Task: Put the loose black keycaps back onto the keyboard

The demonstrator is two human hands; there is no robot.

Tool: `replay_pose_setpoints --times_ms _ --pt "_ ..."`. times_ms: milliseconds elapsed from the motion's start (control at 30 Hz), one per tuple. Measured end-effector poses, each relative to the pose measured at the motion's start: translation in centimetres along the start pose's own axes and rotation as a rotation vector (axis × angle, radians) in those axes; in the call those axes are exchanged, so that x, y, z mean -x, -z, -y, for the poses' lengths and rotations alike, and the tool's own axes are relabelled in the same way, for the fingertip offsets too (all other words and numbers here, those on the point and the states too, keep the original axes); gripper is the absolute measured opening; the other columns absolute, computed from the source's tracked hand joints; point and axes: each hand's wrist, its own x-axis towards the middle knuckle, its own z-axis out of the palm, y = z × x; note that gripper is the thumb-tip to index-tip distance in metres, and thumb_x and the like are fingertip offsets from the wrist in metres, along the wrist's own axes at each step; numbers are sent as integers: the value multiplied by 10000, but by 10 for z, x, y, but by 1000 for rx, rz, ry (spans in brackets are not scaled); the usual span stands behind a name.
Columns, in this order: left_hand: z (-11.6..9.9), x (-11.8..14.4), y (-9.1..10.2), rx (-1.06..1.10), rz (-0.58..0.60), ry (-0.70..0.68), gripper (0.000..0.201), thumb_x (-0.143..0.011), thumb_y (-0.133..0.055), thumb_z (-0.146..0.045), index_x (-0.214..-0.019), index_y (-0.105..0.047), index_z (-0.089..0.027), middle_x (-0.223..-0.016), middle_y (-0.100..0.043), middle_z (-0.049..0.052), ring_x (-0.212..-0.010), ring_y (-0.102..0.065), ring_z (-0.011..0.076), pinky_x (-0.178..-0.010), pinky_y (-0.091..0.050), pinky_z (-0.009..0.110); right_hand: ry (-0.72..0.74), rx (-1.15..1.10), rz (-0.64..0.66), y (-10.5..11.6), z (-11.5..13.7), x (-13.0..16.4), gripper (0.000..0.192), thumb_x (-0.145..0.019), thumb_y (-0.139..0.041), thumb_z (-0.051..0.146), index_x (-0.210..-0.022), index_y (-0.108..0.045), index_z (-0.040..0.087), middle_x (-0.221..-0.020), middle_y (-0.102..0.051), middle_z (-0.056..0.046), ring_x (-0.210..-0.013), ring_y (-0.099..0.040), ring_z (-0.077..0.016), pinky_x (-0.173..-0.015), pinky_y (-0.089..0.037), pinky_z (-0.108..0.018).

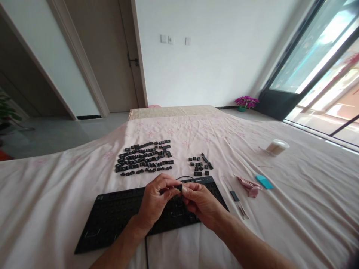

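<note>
A black keyboard (112, 215) with its keycaps removed lies on the pink cloth near me. Above its middle, my left hand (155, 201) and my right hand (200, 203) meet, both pinching one small black keycap (179, 186) between the fingertips. Beyond the keyboard lie a large group of loose black keycaps (144, 157) in rows and a smaller group of keycaps (199, 165) to its right.
To the right of the keyboard lie a small black tool (234, 195), a crumpled pink cloth (249, 185), a teal piece (264, 182) and a white jar (277, 147) on its side. The keyboard cable (146, 252) runs toward me. A potted flower (246, 102) stands by the glass door.
</note>
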Motion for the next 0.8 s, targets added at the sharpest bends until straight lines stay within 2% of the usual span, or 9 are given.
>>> replay_pose_setpoints --times_ms 300,467,600,800 --pt "6 2 2 -84 -40 -31 96 -823 -657 -270 -880 -712 -216 -862 -619 11 -820 -602 130 -714 -483 206 -42 -121 14 -7 -3 -4 364 -585 -852 389 -732 -663 114 -689 -592 -2 -491 -376 -28 -383 -152 -160" --pt "4 1 5 -148 -22 -84 88 -819 -662 -261 -880 -704 -213 -872 -618 9 -779 -598 117 -686 -478 204 -39 -105 25 -6 -1 -2 349 -612 -840 383 -711 -637 117 -579 -525 25 -477 -373 -36 -383 -147 -156" --pt "2 0 6 -136 -5 -114 97 -788 -697 -267 -870 -702 -215 -894 -629 4 -752 -594 107 -665 -479 201 -78 -190 85 -7 -4 -3 330 -628 -836 348 -721 -606 129 -566 -511 34 -477 -398 -40 -384 -157 -152" --pt "-7 0 1 -131 26 -43 126 -801 -681 -266 -914 -686 -212 -897 -669 1 -836 -620 128 -794 -490 231 -109 -332 142 -11 -13 -7 357 -607 -854 269 -818 -596 143 -568 -486 65 -471 -410 -28 -383 -150 -130"
